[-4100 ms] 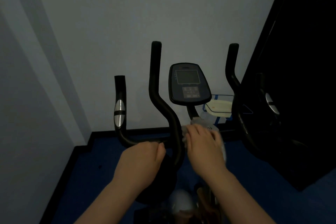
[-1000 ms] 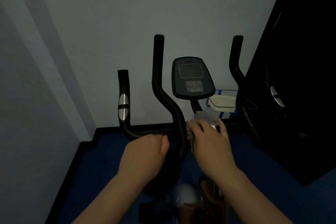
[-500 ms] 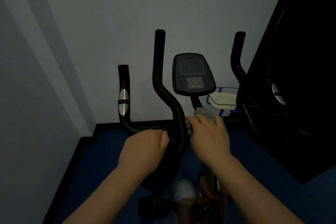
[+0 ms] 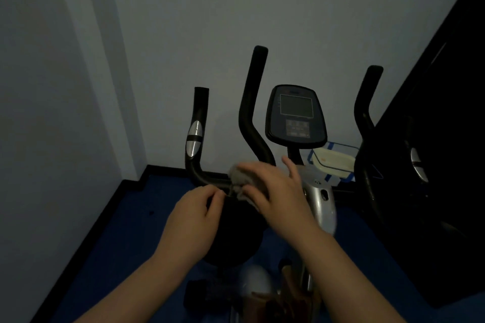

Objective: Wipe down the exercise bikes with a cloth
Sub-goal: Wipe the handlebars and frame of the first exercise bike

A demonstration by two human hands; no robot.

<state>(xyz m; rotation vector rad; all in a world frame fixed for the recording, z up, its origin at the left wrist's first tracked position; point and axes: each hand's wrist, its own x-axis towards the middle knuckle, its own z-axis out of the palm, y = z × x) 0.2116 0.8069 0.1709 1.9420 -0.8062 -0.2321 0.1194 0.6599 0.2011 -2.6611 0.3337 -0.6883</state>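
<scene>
Single head-worn wide-angle view, looking forward and down from close behind the exercise bike's handlebar point(image 4: 210, 178), both forearms entering from the bottom edge, console point(image 4: 296, 115) near centre, room corner wall point(image 4: 236, 8) behind, blue floor point(image 4: 131, 231) below.

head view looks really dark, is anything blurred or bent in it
Head view: dim and underexposed, so the black cabinet at right loses all detail; the right hand and the cloth under it are smeared by motion; the wide lens bows the wall corner at left; the console screen shows no glare.
</scene>
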